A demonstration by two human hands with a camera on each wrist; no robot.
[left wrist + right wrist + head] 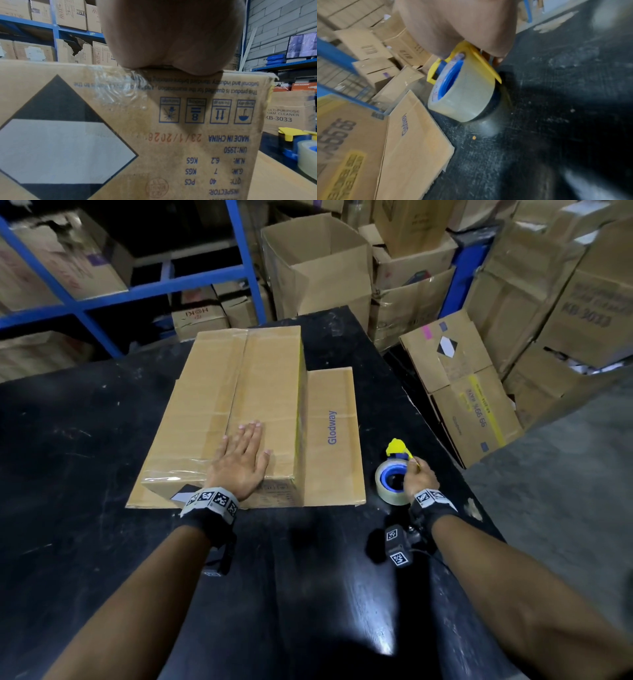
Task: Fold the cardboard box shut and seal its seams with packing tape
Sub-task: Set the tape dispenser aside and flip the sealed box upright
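Left hand (239, 460) lay flat-fingered on brown cardboard box (236, 392) | right hand (419, 479) gripped yellow-blue tape dispenser (394, 474) | risk: flaps springing up if pressure eased

we see a matt brown cardboard box (239, 392) with glossy, wrinkled clear tape (118, 88) on its edge. the tape roll (465, 97) is shiny translucent film in a smooth yellow and blue plastic dispenser (397, 448). the black table (308, 594) looks glossy and scuffed.

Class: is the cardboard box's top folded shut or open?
Shut: the cardboard box top flaps lie flat under the left hand.
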